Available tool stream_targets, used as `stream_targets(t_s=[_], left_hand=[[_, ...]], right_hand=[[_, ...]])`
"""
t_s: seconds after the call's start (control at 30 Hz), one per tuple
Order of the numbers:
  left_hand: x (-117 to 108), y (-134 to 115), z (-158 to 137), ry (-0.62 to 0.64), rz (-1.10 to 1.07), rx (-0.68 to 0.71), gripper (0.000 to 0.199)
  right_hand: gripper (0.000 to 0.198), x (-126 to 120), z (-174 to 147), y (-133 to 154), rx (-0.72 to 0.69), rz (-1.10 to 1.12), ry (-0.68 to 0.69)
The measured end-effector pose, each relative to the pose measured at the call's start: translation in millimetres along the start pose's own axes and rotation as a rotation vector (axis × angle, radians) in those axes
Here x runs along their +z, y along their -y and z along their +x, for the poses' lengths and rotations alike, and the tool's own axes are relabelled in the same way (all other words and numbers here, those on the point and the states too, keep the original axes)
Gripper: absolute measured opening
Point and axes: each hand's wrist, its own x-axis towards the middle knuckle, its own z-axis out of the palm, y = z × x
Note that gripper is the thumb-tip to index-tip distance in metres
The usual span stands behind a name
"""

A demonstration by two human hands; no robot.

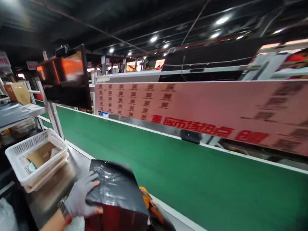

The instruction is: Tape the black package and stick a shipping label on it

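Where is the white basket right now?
In the head view, the white basket sits at lower left on the metal counter, left of the black-wrapped parcel and beside the green conveyor belt.
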Motion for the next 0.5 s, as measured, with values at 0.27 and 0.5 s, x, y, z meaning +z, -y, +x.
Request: stream_targets(t_s=[0.27,0.5], left_hand=[[22.7,83.0,147.4,0.03,-0.395,-0.553,0.064],[40.7,150.3,186.4,0.049,-0.279,-0.674,0.03]], right_hand=[[0.074,19.7,66.6,35.5,0.004,0.087,-0.06],[0.057,11.2,106.0,36.4,0.132,-0.095,-0.016]])
